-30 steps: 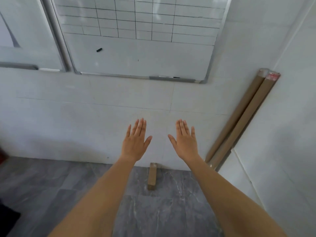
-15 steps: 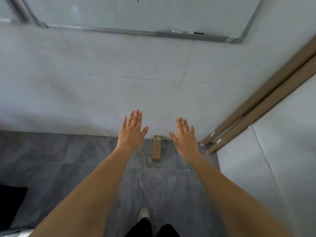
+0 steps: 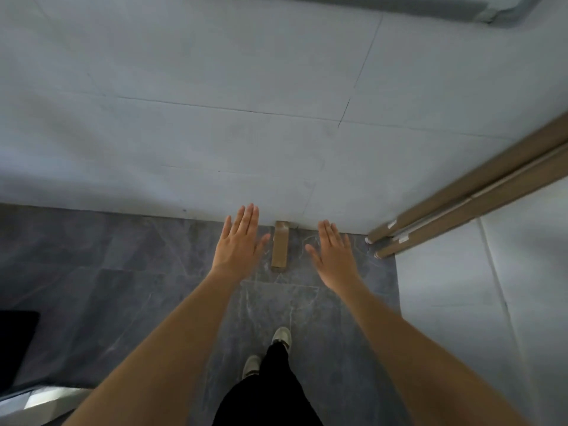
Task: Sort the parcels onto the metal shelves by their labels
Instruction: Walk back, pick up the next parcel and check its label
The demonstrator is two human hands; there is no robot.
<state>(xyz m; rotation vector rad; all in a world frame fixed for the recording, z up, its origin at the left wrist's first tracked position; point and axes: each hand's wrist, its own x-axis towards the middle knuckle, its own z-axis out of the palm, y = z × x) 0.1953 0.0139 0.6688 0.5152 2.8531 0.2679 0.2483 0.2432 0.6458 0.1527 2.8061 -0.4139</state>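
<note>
A small, narrow brown cardboard parcel [image 3: 280,245] lies on the grey floor, one end against the base of the white wall. My left hand [image 3: 238,242] is held out flat just left of it, fingers spread, holding nothing. My right hand [image 3: 335,255] is held out flat just right of it, also empty. Both hands hover above the floor, palms down, apart from the parcel. No metal shelves are in view.
Two long brown cardboard tubes [image 3: 467,207] lean in the right corner against the wall. A white panel [image 3: 479,302] runs along the right side. A dark object [image 3: 15,348] sits at the left edge. My feet [image 3: 281,336] stand on the grey marble floor [image 3: 123,272].
The view has tilted down from the whiteboard to the floor. The parcel, my legs and my feet have come into sight between my outstretched hands, which stay flat and empty.
</note>
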